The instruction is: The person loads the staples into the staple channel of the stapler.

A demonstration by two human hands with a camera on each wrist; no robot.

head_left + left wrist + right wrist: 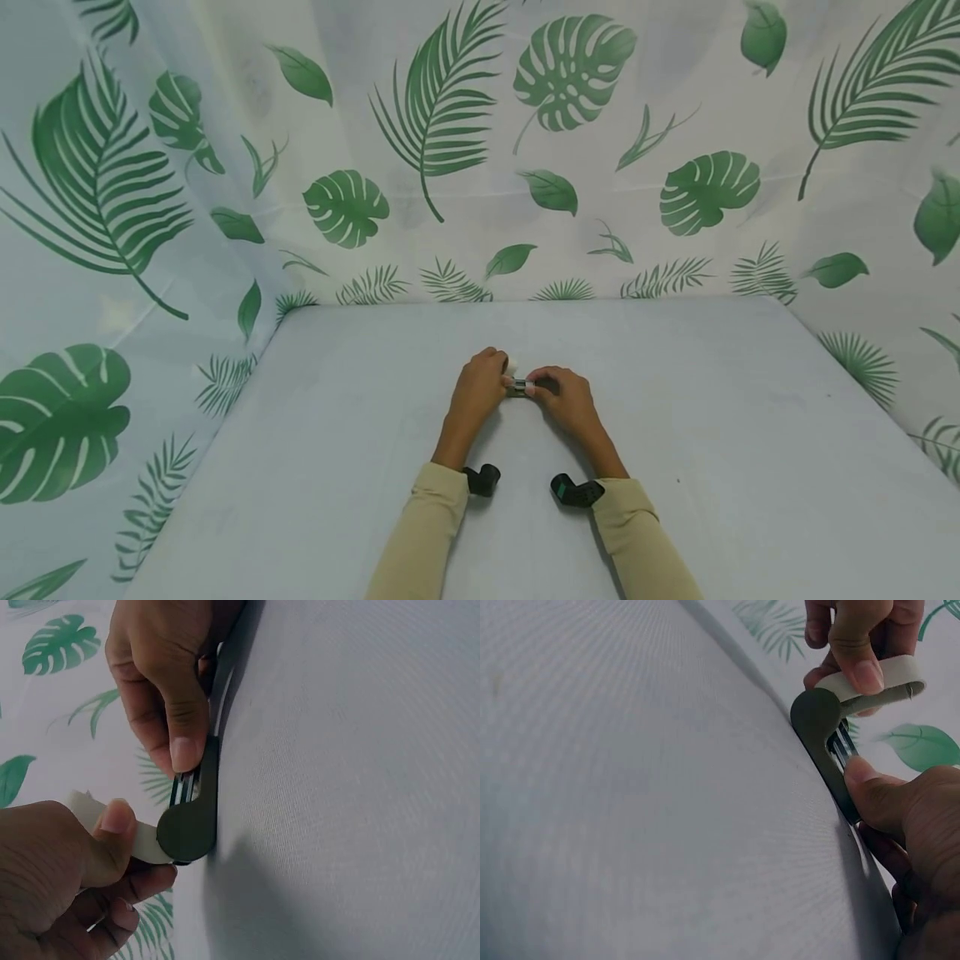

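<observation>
Between the two hands, low over the white surface, is a small dark green device (187, 831) with a round end and a slim straight arm. Parallel shiny strips (841, 748) run along the arm's inner side. A cream-white loop (909, 669) comes off the round end. My left hand (480, 385) pinches this loop between thumb and fingers. On the other side, my right hand (567, 402) grips the slim arm, its thumb lying over the strips and its fingers underneath. The device's far tip is hidden by the right hand.
A white-covered table (360, 400) spreads out around the hands. Leaf-print curtain (465, 208) stands behind it and along both sides. Black wrist cameras (482, 480) sit at the cuffs of beige sleeves (423, 533).
</observation>
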